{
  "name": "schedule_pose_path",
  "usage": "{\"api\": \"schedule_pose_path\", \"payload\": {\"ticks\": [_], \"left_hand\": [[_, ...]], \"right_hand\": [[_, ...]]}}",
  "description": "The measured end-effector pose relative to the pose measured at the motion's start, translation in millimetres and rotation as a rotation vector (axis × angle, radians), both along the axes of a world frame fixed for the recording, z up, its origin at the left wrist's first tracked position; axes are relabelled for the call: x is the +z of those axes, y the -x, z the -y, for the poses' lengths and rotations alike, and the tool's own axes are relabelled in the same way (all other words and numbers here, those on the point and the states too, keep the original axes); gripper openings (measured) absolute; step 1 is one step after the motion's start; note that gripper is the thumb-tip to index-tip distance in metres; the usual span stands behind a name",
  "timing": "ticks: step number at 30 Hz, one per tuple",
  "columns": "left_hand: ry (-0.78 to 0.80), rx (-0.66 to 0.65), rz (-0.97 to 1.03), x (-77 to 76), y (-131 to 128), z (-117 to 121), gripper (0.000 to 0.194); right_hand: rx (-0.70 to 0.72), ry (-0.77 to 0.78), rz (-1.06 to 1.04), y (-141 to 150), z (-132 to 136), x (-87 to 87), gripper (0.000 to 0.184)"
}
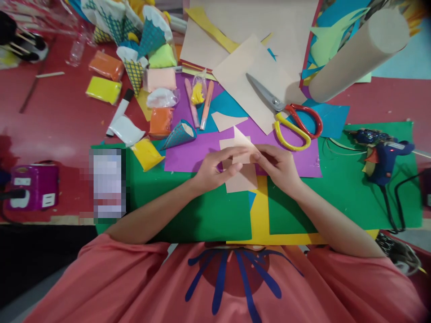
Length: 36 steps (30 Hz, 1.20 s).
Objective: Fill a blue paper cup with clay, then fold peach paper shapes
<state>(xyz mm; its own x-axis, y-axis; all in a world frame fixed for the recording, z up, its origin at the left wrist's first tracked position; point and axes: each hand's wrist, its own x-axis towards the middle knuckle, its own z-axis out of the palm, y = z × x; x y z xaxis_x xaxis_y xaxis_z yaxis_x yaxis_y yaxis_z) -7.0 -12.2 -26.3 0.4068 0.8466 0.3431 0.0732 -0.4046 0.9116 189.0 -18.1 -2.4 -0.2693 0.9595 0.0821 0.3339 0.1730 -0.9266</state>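
While in the pinch of right fingers (pixel 272 153), pale paper (pixel 241 140) against spread left fingers (pixel 229 154).

One head-worn camera looks forward and steeply down from above the near side of the purple sheet (pixel 188 157). It sits close, taking in the shirt (pixel 161 287) before the sheet, left hand (pixel 215 167) and right hand (pixel 280 168) over it, and the bench (pixel 76 121) beyond and to its left.
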Motion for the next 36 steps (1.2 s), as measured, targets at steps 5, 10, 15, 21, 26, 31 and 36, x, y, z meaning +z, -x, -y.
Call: {"api": "schedule_pose_path", "payload": {"ticks": [5, 10, 15, 21, 26, 31, 36], "left_hand": [[-0.057, 0.29, 0.048, -1.5, 3, -8, 0.044], [0.023, 0.034, -0.145, 8.7, -2, -6, 0.025], [0.123, 0.063, -0.136, 13.1, -6, -3, 0.025], [0.359, 0.204, -0.054, 10.2, -1, -10, 0.025], [0.331, 0.182, -0.054, 10.9, 0, -12, 0.03], [0.284, 0.152, -0.066, 13.3, 2, -12, 0.034], [0.292, 0.163, -0.088, 12.5, 3, -12, 0.04]], "right_hand": [[0.078, -0.093, 0.049, -8, -1, 1.2, 0.026], [0.239, -0.115, 0.087, -8, 2, -2.0, 0.026], [0.178, 0.018, 0.009, -6, -1, -2.2, 0.022], [-0.094, 0.304, -0.297, -13, -11, -3.7, 0.022], [-0.203, 0.424, -0.473, -17, -17, -9.6, 0.026], [-0.258, 0.49, -0.55, -17, -20, -10.4, 0.035], [-0.261, 0.454, -0.563, -15, -20, -11.5, 0.04]]}}
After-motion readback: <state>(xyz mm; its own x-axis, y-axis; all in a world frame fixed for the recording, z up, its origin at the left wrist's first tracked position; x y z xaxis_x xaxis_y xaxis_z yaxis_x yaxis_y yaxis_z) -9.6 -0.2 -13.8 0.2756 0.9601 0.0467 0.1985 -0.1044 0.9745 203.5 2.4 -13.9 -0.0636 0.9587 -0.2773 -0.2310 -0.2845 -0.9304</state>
